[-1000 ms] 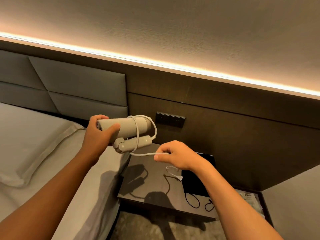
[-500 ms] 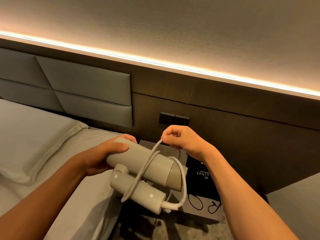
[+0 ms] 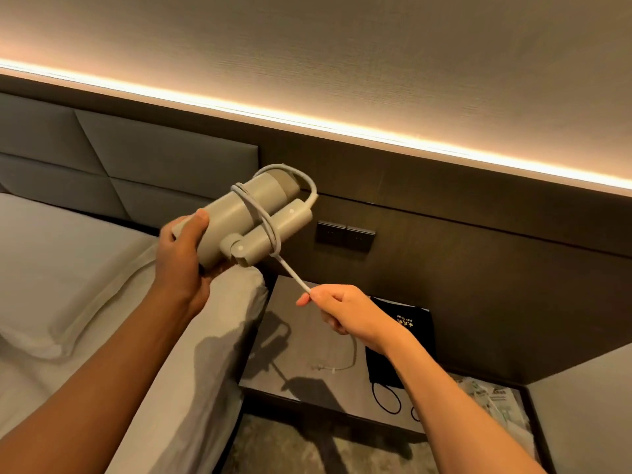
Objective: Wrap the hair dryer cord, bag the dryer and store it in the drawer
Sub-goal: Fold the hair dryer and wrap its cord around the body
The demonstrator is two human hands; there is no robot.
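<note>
Head view | left hand (image 3: 181,258) gripped hair dryer (image 3: 246,224) | right hand (image 3: 345,311) pinched cord (image 3: 290,273) taut at five o'clock | risk: slackened tension would let the loops slip off

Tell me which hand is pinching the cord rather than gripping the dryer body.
The right hand: it pinches the cord pulled taut below the hair dryer, while the left hand grips the dryer's barrel.
</note>
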